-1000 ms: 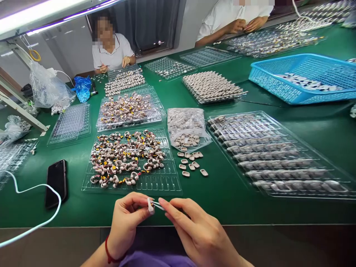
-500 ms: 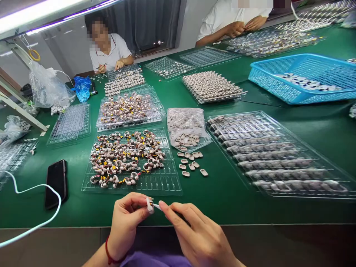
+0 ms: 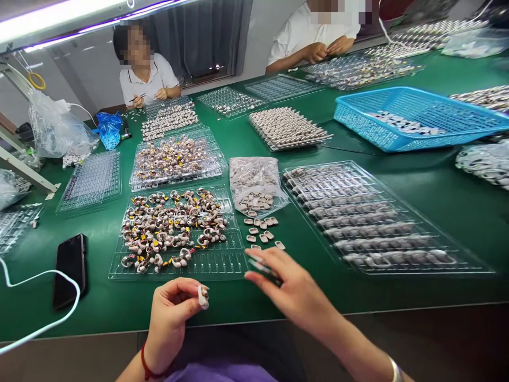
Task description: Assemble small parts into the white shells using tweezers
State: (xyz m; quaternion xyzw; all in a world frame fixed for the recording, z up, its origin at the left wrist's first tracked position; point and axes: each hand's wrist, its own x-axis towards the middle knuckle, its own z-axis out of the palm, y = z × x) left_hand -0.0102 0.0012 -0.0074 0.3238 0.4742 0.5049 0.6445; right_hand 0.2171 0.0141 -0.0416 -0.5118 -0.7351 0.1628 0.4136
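Note:
A small white earphone (image 3: pixel 202 298) with brown and yellow parts in its open side is pinched between the thumb and fingers of my left hand (image 3: pixel 170 313), above the table's front edge. My right hand (image 3: pixel 296 286) reaches out over the table, holding a slim tool that looks like tweezers (image 3: pixel 273 274), blurred and partly hidden by the fingers. Its fingertips are close to several loose beige oval covers (image 3: pixel 263 225). Beyond these lies a clear bag (image 3: pixel 254 180) of similar covers. Left of it, a clear tray (image 3: pixel 222 261) carries many unfinished earphones with yellow pieces.
At right lies a clear tray (image 3: pixel 358 212) with rows of white pieces. Behind stand a blue basket (image 3: pixel 392 135) and a stacked tray of beige parts (image 3: pixel 288 127). A phone (image 3: pixel 70 270) and a white cable (image 3: pixel 40 273) lie left. Two people sit across the table.
My right hand has moved away from the earphone, forward and right toward the loose covers. My left hand still holds the earphone. The view has shifted slightly to the right.

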